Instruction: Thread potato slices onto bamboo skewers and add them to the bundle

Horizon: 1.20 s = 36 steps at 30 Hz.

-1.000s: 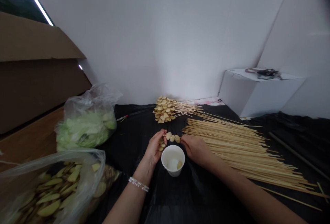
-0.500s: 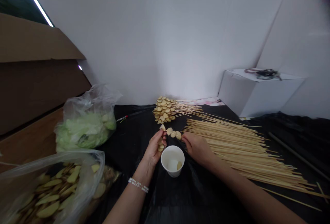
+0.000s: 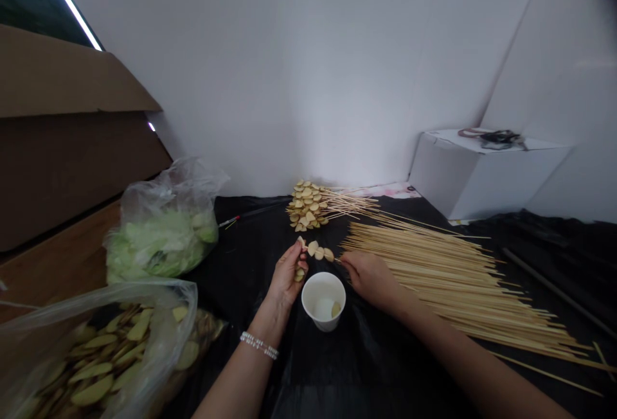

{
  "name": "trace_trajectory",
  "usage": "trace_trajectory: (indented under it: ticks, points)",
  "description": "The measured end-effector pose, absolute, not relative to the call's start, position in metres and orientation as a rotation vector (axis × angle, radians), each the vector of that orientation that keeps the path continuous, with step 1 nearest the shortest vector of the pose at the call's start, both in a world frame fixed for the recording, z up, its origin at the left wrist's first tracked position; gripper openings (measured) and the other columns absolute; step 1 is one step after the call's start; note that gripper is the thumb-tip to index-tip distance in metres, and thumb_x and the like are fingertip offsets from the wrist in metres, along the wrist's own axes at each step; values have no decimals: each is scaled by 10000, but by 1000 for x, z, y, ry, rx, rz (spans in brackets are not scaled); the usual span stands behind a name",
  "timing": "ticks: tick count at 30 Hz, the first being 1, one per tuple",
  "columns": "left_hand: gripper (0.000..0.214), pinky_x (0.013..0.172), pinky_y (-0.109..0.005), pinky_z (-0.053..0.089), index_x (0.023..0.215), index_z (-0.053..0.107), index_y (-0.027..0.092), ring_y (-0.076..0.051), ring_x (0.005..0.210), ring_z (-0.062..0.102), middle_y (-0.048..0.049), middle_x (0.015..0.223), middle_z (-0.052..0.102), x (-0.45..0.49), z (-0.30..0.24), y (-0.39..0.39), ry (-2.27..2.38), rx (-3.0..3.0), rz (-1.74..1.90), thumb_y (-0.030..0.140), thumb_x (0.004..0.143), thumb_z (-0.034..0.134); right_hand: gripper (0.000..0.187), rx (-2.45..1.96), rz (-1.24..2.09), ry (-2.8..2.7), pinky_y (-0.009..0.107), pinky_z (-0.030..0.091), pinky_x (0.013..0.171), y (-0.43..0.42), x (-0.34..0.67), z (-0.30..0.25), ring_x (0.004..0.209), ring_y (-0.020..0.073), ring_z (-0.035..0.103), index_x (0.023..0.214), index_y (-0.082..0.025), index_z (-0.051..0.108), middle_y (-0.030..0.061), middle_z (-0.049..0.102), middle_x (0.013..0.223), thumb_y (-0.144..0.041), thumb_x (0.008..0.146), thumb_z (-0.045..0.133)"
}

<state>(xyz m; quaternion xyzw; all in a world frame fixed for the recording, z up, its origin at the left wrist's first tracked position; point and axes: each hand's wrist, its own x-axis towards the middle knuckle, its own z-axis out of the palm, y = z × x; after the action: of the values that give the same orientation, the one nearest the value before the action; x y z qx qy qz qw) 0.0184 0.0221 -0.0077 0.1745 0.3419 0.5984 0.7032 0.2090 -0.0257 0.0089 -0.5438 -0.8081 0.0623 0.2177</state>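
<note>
Between my two hands a thin wooden skewer carries several potato slices. My right hand pinches the skewer just right of the slices. With thumb and fingers my left hand grips a potato slice at the skewer's left end. More slices are tucked in the left palm, partly hidden by the fingers. Just below the skewer stands a white paper cup with one slice inside. Beyond the hands lies a pile of skewered potato slices, sticks pointing right.
Many bare skewers lie spread on the black plastic sheet to the right. On the left are an open bag of potato slices and a bag of pale green vegetable. A white box stands at the back right.
The threaded slices have shifted slightly left along the skewer, away from my right hand. A bit of bare stick now shows beside the right fingers. Both hands stay almost in place.
</note>
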Motion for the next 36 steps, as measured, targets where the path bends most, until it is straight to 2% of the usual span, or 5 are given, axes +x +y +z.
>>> trace_trajectory:
  ticks: [8, 16, 22, 32, 36]
  points:
    - [204, 379, -47, 367, 734, 664, 79, -2, 480, 502, -6, 644, 600, 23, -9, 22, 841, 415, 1358, 155, 617, 813, 237, -1484, 44, -2172, 253, 295, 647, -25, 208, 4, 719, 142, 540, 776, -180, 550, 45, 625, 769, -188, 931, 372]
    - [214, 377, -56, 371, 709, 667, 83, -10, 485, 508, -7, 641, 610, 25, -9, 20, 851, 453, 1374, 175, 597, 824, 234, -1539, 137, -2265, 264, 269, 613, -24, 207, 2, 690, 132, 562, 808, -181, 555, 41, 657, 789, -207, 946, 367]
    - [290, 380, -64, 376, 710, 668, 87, -10, 455, 494, 8, 589, 588, 26, -10, 20, 911, 505, 1371, 209, 529, 859, 239, -1577, 146, -2229, 263, 273, 610, -23, 207, 1, 699, 139, 577, 779, -189, 551, 41, 662, 773, -229, 941, 379]
    - [199, 371, -66, 372, 740, 689, 77, -14, 453, 502, -2, 592, 600, 25, -8, 20, 905, 466, 1346, 130, 593, 812, 244, -1529, 166, -2255, 257, 278, 617, -24, 206, 2, 723, 138, 578, 774, -187, 550, 38, 658, 776, -207, 940, 373]
    - [202, 360, -64, 365, 721, 676, 84, -15, 437, 496, 6, 566, 589, 27, -6, 20, 924, 462, 1345, 141, 590, 818, 215, -1527, 66, -2286, 273, 259, 602, -25, 204, 0, 703, 142, 568, 824, -184, 557, 44, 653, 793, -176, 932, 371]
